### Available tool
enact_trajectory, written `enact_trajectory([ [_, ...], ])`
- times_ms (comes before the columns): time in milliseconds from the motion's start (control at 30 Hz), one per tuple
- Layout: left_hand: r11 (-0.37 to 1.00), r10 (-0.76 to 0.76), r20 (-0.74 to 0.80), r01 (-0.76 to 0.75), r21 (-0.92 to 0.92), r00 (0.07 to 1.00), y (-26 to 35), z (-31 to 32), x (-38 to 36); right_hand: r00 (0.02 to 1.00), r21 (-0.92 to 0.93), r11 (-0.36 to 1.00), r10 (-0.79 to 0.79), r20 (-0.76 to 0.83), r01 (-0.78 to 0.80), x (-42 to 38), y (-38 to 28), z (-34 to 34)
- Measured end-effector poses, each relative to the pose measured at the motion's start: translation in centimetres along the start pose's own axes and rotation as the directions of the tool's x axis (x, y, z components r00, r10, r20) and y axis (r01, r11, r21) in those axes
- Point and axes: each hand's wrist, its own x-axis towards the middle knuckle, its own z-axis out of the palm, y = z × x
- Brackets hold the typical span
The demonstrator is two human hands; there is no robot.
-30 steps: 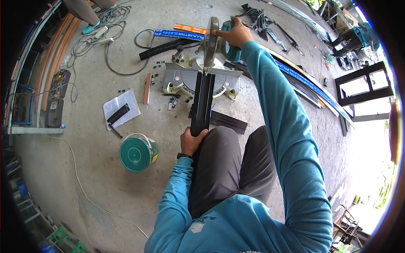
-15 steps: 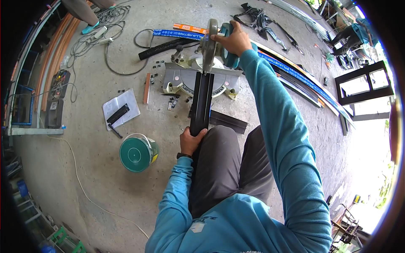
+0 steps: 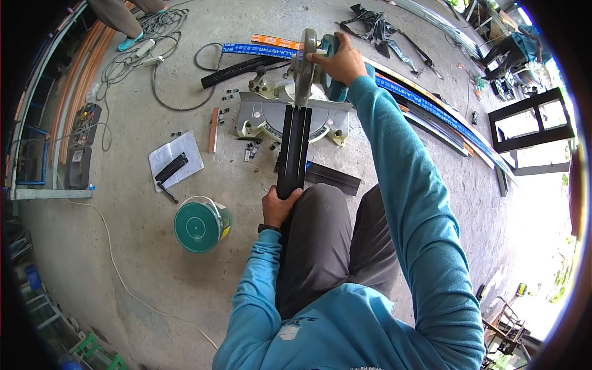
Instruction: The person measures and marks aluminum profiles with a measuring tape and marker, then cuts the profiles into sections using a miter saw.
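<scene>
A long black profile [image 3: 295, 148] runs from beside my left thigh up onto the base of a miter saw [image 3: 265, 120]. My left hand [image 3: 279, 206] is wrapped round its near part, next to my knee. At the top of the saw my right hand [image 3: 343, 61] grips the teal saw handle [image 3: 333, 77], its fingers partly hidden. The round blade guard [image 3: 305, 68] stands just left of that hand, above the profile's far end. Whether the blade touches the profile cannot be made out.
A green-lidded bucket [image 3: 197, 227] stands left of my left hand. White paper [image 3: 177, 159] bears a short black piece. Blue-wrapped profiles [image 3: 431, 111] lie right of the saw. Cables [image 3: 154, 60] coil at upper left. People are at the upper left and upper right.
</scene>
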Motion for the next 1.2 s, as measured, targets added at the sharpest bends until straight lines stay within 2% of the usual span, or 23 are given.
enact_trajectory([
  [867, 0.999, -0.043, 0.039, 0.043, -0.013, 0.998, 0.9, -0.4, -0.2, 1.0, -0.028, 1.0, 0.011, -0.005, -0.011, 0.8, 0.1, 0.0],
  [1167, 0.998, -0.054, 0.056, 0.055, -0.026, 0.997, 1.0, -0.7, -0.1, 0.982, -0.068, 0.993, 0.103, 0.158, -0.093, 6.1, 0.2, -1.0],
  [1200, 0.998, -0.054, 0.058, 0.054, -0.011, 0.997, 0.9, -0.7, 0.1, 0.986, -0.084, 0.993, 0.094, 0.135, -0.083, 6.2, 0.2, -1.0],
])
